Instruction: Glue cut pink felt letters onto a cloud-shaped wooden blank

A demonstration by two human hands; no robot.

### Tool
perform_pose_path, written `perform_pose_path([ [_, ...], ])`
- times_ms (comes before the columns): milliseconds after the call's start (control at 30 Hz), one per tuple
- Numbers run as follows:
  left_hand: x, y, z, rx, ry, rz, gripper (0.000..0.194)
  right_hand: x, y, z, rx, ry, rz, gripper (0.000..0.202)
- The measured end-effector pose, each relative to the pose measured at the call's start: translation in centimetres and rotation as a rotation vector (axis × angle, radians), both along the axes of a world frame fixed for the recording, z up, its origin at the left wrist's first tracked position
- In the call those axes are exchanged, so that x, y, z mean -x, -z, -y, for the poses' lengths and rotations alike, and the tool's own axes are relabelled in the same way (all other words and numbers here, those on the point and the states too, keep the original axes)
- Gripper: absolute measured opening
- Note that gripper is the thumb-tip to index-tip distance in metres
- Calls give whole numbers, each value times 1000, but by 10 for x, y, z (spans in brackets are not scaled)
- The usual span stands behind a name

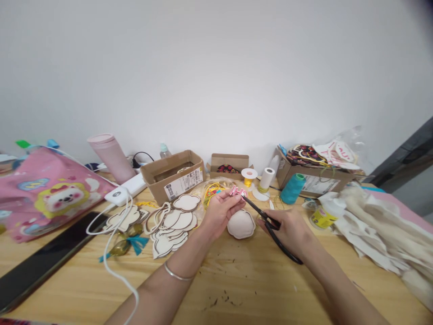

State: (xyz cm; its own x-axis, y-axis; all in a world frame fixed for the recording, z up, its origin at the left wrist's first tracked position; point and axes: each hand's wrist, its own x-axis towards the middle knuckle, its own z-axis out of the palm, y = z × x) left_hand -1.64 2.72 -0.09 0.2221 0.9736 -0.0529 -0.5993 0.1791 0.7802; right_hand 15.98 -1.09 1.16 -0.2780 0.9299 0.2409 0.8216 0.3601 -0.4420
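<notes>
Left to right: flat pale cut-outs (181,221) lie in a loose pile on the bench (253,284). The left hand (218,211) pinches a small pink piece (237,192) between thumb and fingertips, raised beyond a pale scalloped piece (241,224). The tips of black scissors (260,211) meet the right side of the pink piece; whether the blades are parted is too small to tell. The right hand (293,229) is closed around the scissors' handles. For a clean snip, the left fingertips are best kept back from the blades, the pink piece turned rather than the scissors, and each cut kept short. A yellow-labelled bottle (321,217) stands farther right, apart from the right hand.
</notes>
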Motion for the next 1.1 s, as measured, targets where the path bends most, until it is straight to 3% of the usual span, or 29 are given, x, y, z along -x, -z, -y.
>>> perform_pose_path([
  [1100, 0, 1, -2, -6, 23, -13, 10, -5, 3, -3, -34, -52, 2, 33],
])
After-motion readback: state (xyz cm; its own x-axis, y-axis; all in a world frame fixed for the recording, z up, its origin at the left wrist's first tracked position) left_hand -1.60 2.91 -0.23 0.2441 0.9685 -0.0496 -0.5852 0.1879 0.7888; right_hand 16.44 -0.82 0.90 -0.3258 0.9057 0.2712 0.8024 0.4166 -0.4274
